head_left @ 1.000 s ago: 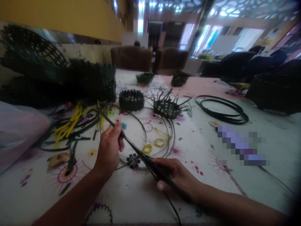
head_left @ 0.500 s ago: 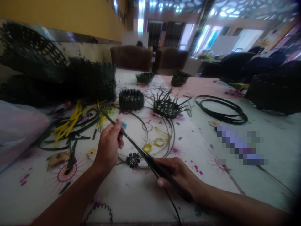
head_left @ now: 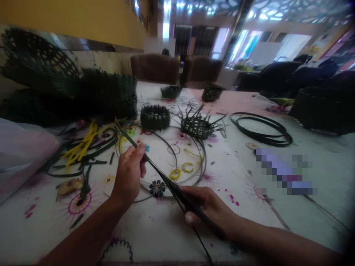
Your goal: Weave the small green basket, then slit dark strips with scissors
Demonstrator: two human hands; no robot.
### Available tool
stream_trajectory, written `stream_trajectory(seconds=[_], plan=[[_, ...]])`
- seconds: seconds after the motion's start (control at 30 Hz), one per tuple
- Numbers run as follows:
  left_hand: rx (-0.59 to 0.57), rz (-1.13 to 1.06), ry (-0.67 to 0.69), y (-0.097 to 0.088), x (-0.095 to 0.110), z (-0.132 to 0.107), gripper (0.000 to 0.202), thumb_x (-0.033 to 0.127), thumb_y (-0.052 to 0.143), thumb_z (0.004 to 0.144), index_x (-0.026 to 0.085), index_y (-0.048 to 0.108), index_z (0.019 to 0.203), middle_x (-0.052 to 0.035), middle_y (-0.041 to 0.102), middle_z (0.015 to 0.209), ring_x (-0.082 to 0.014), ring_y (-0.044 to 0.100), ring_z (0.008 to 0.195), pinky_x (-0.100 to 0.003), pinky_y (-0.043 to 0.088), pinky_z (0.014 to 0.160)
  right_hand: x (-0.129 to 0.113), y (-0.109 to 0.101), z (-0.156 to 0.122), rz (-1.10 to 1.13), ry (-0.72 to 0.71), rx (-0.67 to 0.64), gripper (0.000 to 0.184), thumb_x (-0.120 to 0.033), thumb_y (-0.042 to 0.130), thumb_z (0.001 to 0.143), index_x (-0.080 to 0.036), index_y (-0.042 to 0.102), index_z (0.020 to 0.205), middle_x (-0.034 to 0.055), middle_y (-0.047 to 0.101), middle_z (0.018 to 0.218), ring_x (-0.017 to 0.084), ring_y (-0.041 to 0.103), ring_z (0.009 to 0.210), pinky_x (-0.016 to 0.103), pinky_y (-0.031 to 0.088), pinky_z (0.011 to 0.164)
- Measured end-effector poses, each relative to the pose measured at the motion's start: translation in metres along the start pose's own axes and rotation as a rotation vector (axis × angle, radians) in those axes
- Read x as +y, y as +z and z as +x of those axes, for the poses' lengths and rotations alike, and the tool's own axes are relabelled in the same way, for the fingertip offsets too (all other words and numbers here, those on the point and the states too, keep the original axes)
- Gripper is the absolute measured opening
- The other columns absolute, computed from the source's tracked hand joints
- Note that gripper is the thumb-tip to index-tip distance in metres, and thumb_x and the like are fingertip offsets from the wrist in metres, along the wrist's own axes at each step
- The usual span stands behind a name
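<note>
My left hand (head_left: 129, 175) is closed, with thumb and finger pinching a dark green flat strip (head_left: 128, 137). The strip runs diagonally from the upper left down toward my right hand (head_left: 210, 210). In that hand, fingers wrap the dark handles of what look like scissors (head_left: 203, 217), their blades pointing up-left along the strip. The exact meeting of blades and strip is too dark to make out. A thin strand (head_left: 202, 244) hangs from below the scissors toward the table's front edge. Under the strip are a black flower shape (head_left: 157, 188) and small yellow rings (head_left: 174, 173).
Small dark woven baskets (head_left: 155, 117) stand beyond my hands, one an unfinished basket (head_left: 198, 126) with loose ends sticking up. Larger baskets (head_left: 108, 92) fill the left. Yellow strips (head_left: 83, 144), a coil of dark strip (head_left: 262, 129) and a plastic bag (head_left: 24, 155) lie around.
The scissors and right hand have stayed almost in place, the blade end shifting slightly up-left along the strip. My left hand still pinches the strip, nearly unmoved.
</note>
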State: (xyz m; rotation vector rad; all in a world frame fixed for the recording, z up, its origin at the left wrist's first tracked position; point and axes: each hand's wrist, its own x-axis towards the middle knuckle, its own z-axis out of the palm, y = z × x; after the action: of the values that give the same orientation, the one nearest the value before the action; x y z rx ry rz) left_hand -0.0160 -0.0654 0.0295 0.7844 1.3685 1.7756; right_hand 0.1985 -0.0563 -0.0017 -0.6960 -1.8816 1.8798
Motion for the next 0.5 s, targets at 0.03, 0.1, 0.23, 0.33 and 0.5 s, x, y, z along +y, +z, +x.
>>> stream_trajectory(seconds=[0.03,0.1,0.23,0.33,0.5], plan=[[-0.003,-0.013,-0.005,0.000,0.000,0.000,0.037,0.037,0.066,0.081,0.017,0.042,0.060,0.0061,0.034,0.048,-0.0053,0.027,0.039,-0.018,0.022,0.033,-0.001,0.000,0.000,-0.003,-0.008,-0.007,0.035,-0.033,0.074,0.075,-0.014,0.066,0.104,-0.0043,0.041,0.067,0.009,0.035,0.061,0.020,0.027,0.052],[-0.009,-0.025,-0.013,0.000,-0.001,0.001,0.037,0.037,0.066,0.081,0.017,0.043,0.059,0.0059,0.035,0.047,-0.0054,0.028,0.038,-0.018,0.023,0.033,-0.002,0.000,-0.001,-0.005,-0.027,-0.009,0.032,-0.032,0.073,0.076,-0.014,0.067,0.102,-0.0046,0.040,0.067,0.008,0.034,0.061,0.020,0.026,0.052],[0.023,-0.050,-0.015,-0.001,0.001,0.007,0.033,0.033,0.064,0.081,0.017,0.047,0.059,0.0058,0.036,0.045,-0.0052,0.027,0.036,-0.019,0.024,0.034,-0.003,-0.001,-0.002,-0.004,-0.035,0.010,0.026,-0.028,0.074,0.076,-0.015,0.068,0.097,-0.0056,0.037,0.066,0.008,0.032,0.060,0.019,0.026,0.051],[0.042,-0.078,-0.016,-0.003,0.006,0.012,0.026,0.028,0.062,0.081,0.016,0.051,0.061,0.0060,0.036,0.044,-0.0049,0.025,0.035,-0.019,0.025,0.034,-0.001,-0.001,-0.002,-0.019,-0.006,0.006,0.028,-0.030,0.074,0.076,-0.015,0.068,0.098,-0.0051,0.039,0.066,0.008,0.033,0.061,0.019,0.025,0.051],[0.047,-0.073,0.011,-0.001,0.008,0.009,0.027,0.030,0.066,0.078,0.016,0.049,0.062,0.0067,0.035,0.047,-0.0045,0.026,0.036,-0.018,0.022,0.033,0.006,-0.001,0.000,-0.058,0.011,0.027,0.042,-0.037,0.076,0.073,-0.014,0.068,0.107,-0.0041,0.041,0.066,0.009,0.034,0.060,0.020,0.025,0.051]])
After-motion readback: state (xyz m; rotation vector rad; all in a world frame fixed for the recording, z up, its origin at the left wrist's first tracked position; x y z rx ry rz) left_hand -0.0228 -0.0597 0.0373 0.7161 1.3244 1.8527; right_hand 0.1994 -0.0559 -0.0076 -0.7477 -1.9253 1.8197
